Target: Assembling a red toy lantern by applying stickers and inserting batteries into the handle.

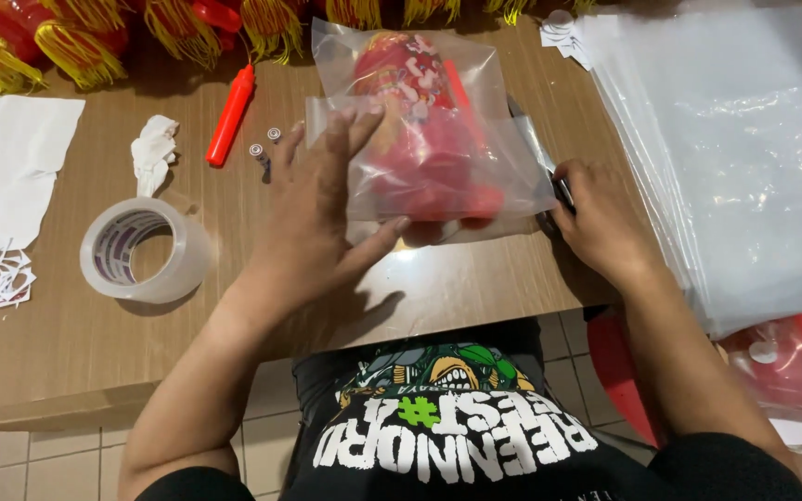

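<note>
clear plastic bag (pixel 438 158) with a red lantern toy inside lies on the brown wooden table (pixel 67 325). left hand (pixel 313 223) presses it flat, fingers spread and released. right hand (pixel 596 223) grips a dark tool at the bag's edge. keeping the film taut under the palm would likely help. roll of clear tape (pixel 141 250) sits well apart.

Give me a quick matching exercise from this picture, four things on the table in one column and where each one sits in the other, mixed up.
Things:
1. tape roll
2. red stick
3. stack of clear bags
4. bagged red item

Places:
A. under the left hand
B. far right of the table
C. near left, by the paper scraps
D. above the two small batteries

Pairs: 1-C, 2-D, 3-B, 4-A
</note>
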